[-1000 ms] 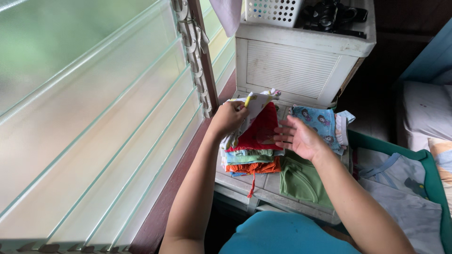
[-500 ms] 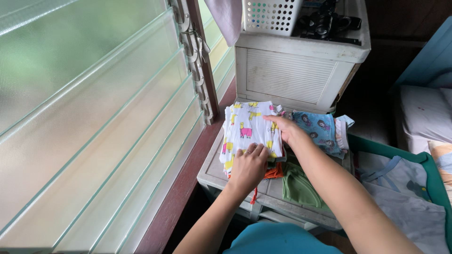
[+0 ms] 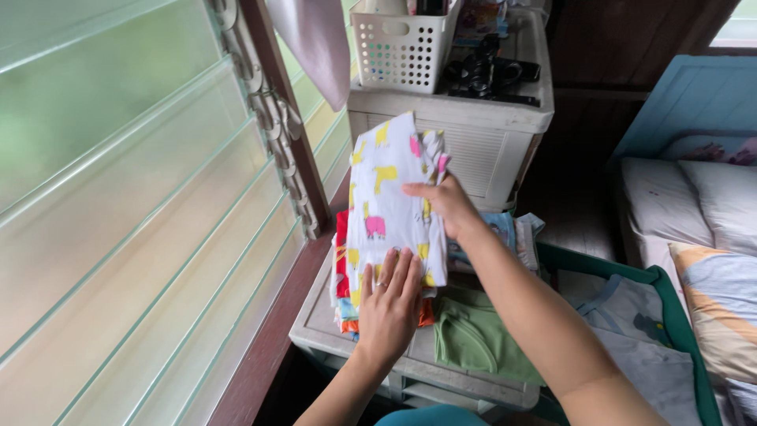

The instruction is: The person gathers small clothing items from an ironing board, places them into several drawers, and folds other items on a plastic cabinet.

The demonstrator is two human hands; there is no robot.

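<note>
Pressing flat on the near edge of the white printed cloth [image 3: 390,197], the left hand [image 3: 388,304] is spreading its fingers open, while the right hand [image 3: 443,207] is pinching the cloth's far side, lifting it off the pile of folded clothes [image 3: 344,276] on the drawer unit [image 3: 315,335]. Tilting like that, the pile is risking a slide toward the window [image 3: 142,205]. Behind, a white basket [image 3: 398,51] is holding items I cannot make out.
</note>
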